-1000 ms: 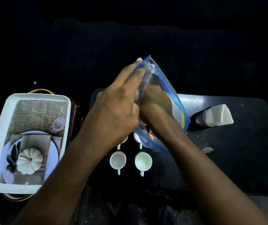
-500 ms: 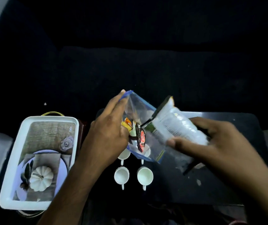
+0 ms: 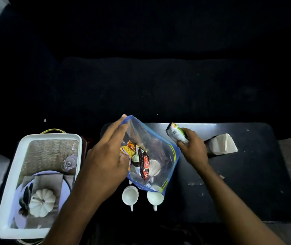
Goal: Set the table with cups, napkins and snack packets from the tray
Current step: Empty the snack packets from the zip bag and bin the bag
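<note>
My left hand (image 3: 105,161) holds a clear zip bag (image 3: 160,151) with a blue rim by its open edge, above the dark table (image 3: 247,183). Inside the bag lie several snack packets (image 3: 142,161), orange, yellow and dark red. My right hand (image 3: 192,149) grips a white and green snack packet (image 3: 176,132) to the right of the bag, over the table. Two white cups (image 3: 130,196) (image 3: 155,198) stand in front of the bag; other cups behind them show only through the plastic. A stack of white napkins (image 3: 223,144) in a dark holder stands at the right.
A white tray (image 3: 5,191) with a printed picture of a plate and pumpkin on its base sits to the left of the table. A dark sofa fills the background. The table's right half is bare apart from a few crumbs (image 3: 195,183).
My right hand came out of the bag with the white and green packet and carried it to the right and back over the table. The left hand keeps holding the bag.
</note>
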